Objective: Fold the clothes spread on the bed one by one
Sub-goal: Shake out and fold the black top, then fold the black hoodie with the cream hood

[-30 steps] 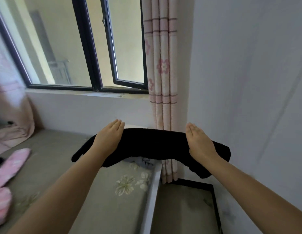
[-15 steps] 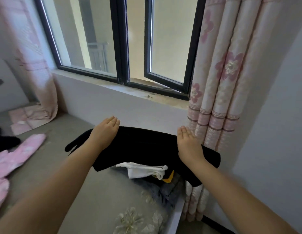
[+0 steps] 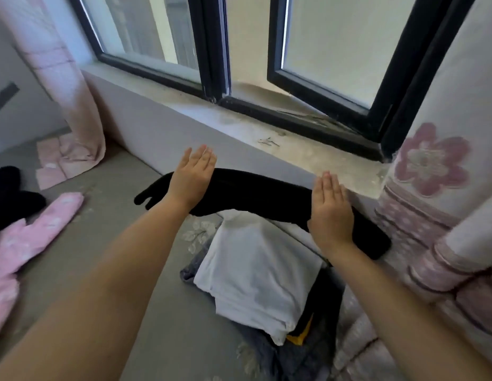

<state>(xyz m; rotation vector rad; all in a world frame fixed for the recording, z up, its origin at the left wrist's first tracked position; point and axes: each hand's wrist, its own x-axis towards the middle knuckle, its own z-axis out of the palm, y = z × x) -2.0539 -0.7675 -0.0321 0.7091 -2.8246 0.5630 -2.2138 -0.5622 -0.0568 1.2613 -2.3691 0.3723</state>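
Note:
A folded black garment (image 3: pixel 255 193) hangs in the air between my hands, sagging in the middle with its ends drooping past both wrists. My left hand (image 3: pixel 191 180) lies on its left part and my right hand (image 3: pixel 331 213) on its right part, fingers straight on top and thumbs hidden beneath the cloth. Just below it sits a pile of folded clothes on the bed (image 3: pixel 107 257), with a white folded garment (image 3: pixel 255 273) on top and grey fabric (image 3: pixel 280 353) under it. A pink garment (image 3: pixel 33 237) lies spread at the left.
More black clothing (image 3: pixel 8 193) lies at the far left. The window sill (image 3: pixel 266 133) and wall run right behind the pile. A pink flowered curtain (image 3: pixel 437 202) hangs close on the right, and another curtain (image 3: pixel 74 119) drapes onto the bed at the back left.
My view has swung left and down toward the bed corner. Both hands carried the black garment over the pile, and the white folded garment has come into full view beneath it.

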